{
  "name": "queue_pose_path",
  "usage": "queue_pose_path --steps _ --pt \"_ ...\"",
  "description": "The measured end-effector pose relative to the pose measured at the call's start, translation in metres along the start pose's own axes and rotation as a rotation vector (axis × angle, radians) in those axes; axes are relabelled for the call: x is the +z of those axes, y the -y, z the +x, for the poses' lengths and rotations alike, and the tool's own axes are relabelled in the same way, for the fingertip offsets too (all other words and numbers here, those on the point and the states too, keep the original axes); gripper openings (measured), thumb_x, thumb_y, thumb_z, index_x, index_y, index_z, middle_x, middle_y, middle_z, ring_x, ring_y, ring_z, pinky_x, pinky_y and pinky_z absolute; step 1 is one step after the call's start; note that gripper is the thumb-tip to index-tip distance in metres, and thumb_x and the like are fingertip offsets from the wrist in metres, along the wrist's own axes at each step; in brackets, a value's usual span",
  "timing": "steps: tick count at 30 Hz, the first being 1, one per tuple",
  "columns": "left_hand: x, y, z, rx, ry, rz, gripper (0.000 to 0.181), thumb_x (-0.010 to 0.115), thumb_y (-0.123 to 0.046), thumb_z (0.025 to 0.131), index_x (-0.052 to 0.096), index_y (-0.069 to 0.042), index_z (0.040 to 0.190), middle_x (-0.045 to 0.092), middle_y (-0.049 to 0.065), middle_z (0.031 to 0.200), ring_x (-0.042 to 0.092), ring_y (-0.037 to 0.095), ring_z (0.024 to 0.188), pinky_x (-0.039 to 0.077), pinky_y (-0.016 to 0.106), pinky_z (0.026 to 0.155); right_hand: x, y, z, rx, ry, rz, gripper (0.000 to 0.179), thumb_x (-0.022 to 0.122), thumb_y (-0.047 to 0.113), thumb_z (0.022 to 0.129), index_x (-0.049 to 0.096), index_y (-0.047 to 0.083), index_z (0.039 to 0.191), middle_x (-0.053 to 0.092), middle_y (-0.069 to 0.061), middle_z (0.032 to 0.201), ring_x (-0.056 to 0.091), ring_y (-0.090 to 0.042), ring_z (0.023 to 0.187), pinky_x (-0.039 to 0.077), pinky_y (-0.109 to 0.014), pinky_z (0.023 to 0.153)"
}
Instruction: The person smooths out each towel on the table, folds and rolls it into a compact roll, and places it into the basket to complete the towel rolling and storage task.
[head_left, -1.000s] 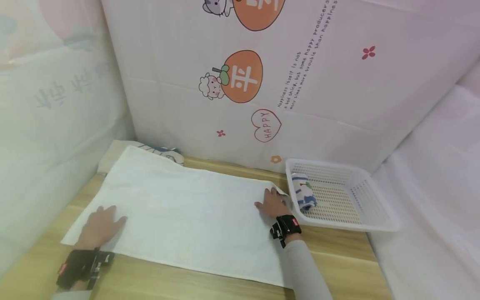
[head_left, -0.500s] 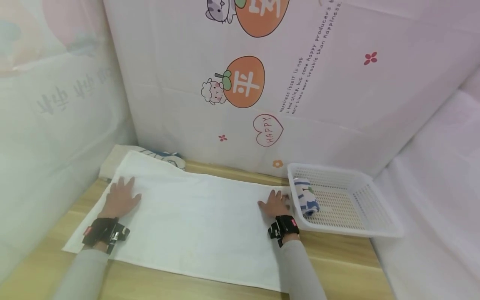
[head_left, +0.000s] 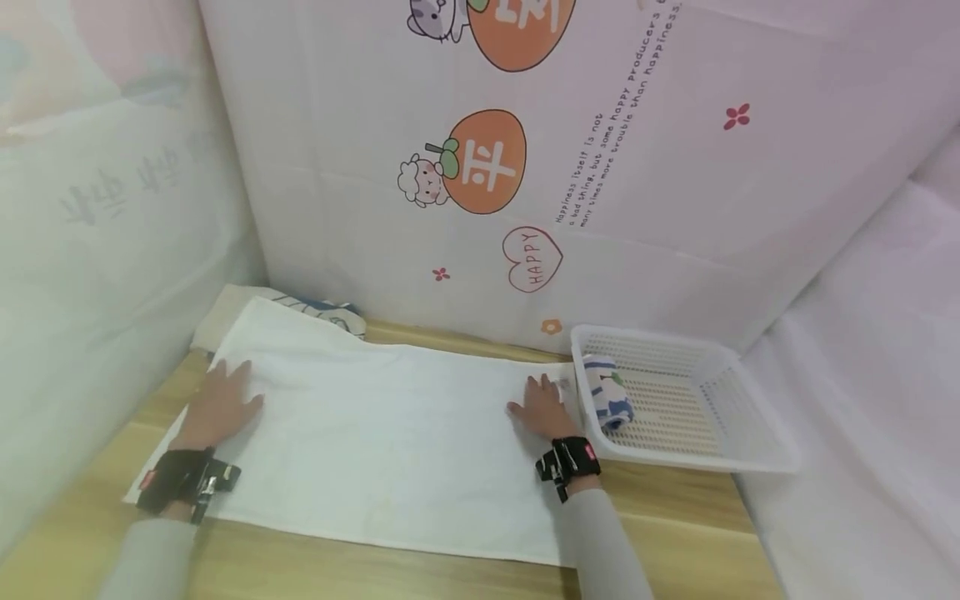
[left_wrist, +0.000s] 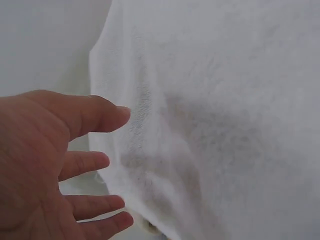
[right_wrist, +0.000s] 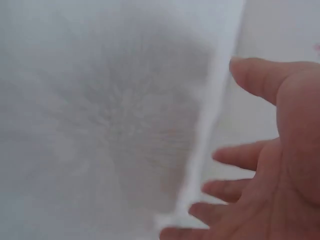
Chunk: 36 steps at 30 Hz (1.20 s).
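Observation:
A white towel [head_left: 382,442] lies spread out on the wooden table, nearly flat, with slight creases near its left side. In the head view my left hand [head_left: 217,408] rests on the towel's left edge, fingers spread. The left wrist view has the fingers and thumb of the left hand [left_wrist: 40,165] extended apart along that edge, gripping nothing. My right hand [head_left: 542,410] lies on the towel near its far right corner, close to the basket. In the right wrist view the right hand [right_wrist: 280,150] has straight, parted fingers at the towel's right edge.
A white plastic basket [head_left: 690,461] stands at the right, holding a rolled blue-and-white towel [head_left: 609,396]. Behind the towel's far left corner lies a beige patterned cloth [head_left: 217,321], partly covered. Printed white sheets [head_left: 360,242] form walls at the back and sides.
My left hand has slid away from me along the left edge, then slightly back. The towel's far right corner, earlier lifted at my right fingers, now lies flatter.

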<state>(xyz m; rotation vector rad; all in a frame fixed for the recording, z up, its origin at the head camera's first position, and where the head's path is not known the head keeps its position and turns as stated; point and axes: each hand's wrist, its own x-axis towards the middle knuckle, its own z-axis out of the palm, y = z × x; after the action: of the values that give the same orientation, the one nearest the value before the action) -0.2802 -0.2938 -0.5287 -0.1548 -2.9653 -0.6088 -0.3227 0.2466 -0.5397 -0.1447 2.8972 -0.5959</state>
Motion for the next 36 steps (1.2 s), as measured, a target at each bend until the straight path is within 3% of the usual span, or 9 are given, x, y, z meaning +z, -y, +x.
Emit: queue_pose_path --steps 5,7,11,14,17,22,27,30,36 --pt "-0.017 -0.004 -0.047 0.05 -0.101 -0.073 0.042 0.072 -0.002 0.081 0.059 0.013 0.117 0.058 0.04 0.117 0.054 0.057 0.107 0.045 0.068 0.09 -0.002 0.008 -0.062 -0.164 -0.036 0.004 0.06 0.071 0.022 0.094 0.048 -0.006 0.142 0.04 -0.036 0.149 0.039 -0.051 0.139 0.035 -0.062 0.114" --pt "-0.024 0.002 -0.066 0.014 -0.075 -0.097 0.034 0.071 0.001 0.078 0.062 0.011 0.109 0.062 0.037 0.11 0.058 0.055 0.1 0.048 0.066 0.082 -0.003 0.005 -0.089 -0.168 -0.033 -0.008 0.054 0.078 0.019 0.088 0.057 -0.002 0.134 0.051 -0.028 0.14 0.049 -0.043 0.13 0.044 -0.056 0.109" --pt "-0.038 0.021 -0.095 -0.058 0.052 -0.075 0.032 0.066 0.004 0.075 0.063 0.012 0.106 0.064 0.035 0.103 0.059 0.055 0.095 0.048 0.065 0.078 -0.004 -0.008 -0.14 -0.167 0.005 0.029 0.035 0.085 0.013 0.078 0.068 0.008 0.109 0.063 -0.008 0.11 0.061 -0.022 0.102 0.055 -0.041 0.09" --pt "-0.04 0.034 -0.111 -0.04 0.133 -0.062 0.037 0.07 0.003 0.069 0.064 0.01 0.105 0.066 0.031 0.101 0.06 0.053 0.096 0.049 0.064 0.08 -0.008 -0.017 -0.172 -0.159 0.102 0.088 0.029 0.086 0.014 0.075 0.068 0.013 0.098 0.063 0.002 0.095 0.058 -0.013 0.087 0.053 -0.032 0.076" --pt "-0.035 0.041 -0.122 -0.006 0.156 -0.036 0.045 0.075 -0.002 0.061 0.066 0.004 0.105 0.067 0.027 0.104 0.062 0.051 0.098 0.052 0.062 0.08 -0.009 -0.023 -0.195 -0.163 0.176 0.127 0.03 0.086 0.016 0.073 0.066 0.017 0.095 0.061 0.006 0.093 0.055 -0.01 0.085 0.05 -0.029 0.073" --pt "-0.028 0.046 -0.127 0.025 0.136 -0.046 0.052 0.076 -0.005 0.056 0.067 0.001 0.107 0.065 0.028 0.112 0.06 0.052 0.103 0.051 0.063 0.081 -0.002 -0.029 -0.206 -0.225 0.128 0.125 0.036 0.078 0.007 0.065 0.066 0.017 0.097 0.062 0.008 0.095 0.056 -0.007 0.087 0.052 -0.029 0.077" --pt "-0.031 0.046 -0.118 -0.018 0.114 -0.071 0.021 0.073 -0.01 0.08 0.069 -0.001 0.099 0.069 0.015 0.097 0.064 0.031 0.085 0.054 0.054 0.074 0.007 -0.032 -0.199 -0.281 0.05 0.096 0.035 0.068 -0.006 0.067 0.067 0.017 0.093 0.062 0.011 0.089 0.057 -0.003 0.082 0.053 -0.027 0.072" --pt "-0.035 0.042 -0.115 -0.034 0.115 -0.07 0.015 0.068 -0.011 0.089 0.069 -0.001 0.099 0.069 0.008 0.09 0.06 0.02 0.077 0.053 0.047 0.067 0.011 -0.033 -0.198 -0.303 -0.019 0.059 0.032 0.066 -0.008 0.07 0.065 0.017 0.089 0.06 0.012 0.085 0.055 -0.003 0.078 0.052 -0.027 0.069" --pt "-0.04 0.046 -0.118 0.038 0.04 -0.045 0.017 0.064 0.001 0.082 0.067 0.002 0.099 0.071 0.015 0.092 0.065 0.037 0.084 0.053 0.059 0.076 0.012 -0.035 -0.201 -0.31 -0.117 -0.037 0.023 0.073 -0.005 0.077 0.065 0.015 0.086 0.057 0.01 0.082 0.056 -0.006 0.076 0.053 -0.028 0.069"
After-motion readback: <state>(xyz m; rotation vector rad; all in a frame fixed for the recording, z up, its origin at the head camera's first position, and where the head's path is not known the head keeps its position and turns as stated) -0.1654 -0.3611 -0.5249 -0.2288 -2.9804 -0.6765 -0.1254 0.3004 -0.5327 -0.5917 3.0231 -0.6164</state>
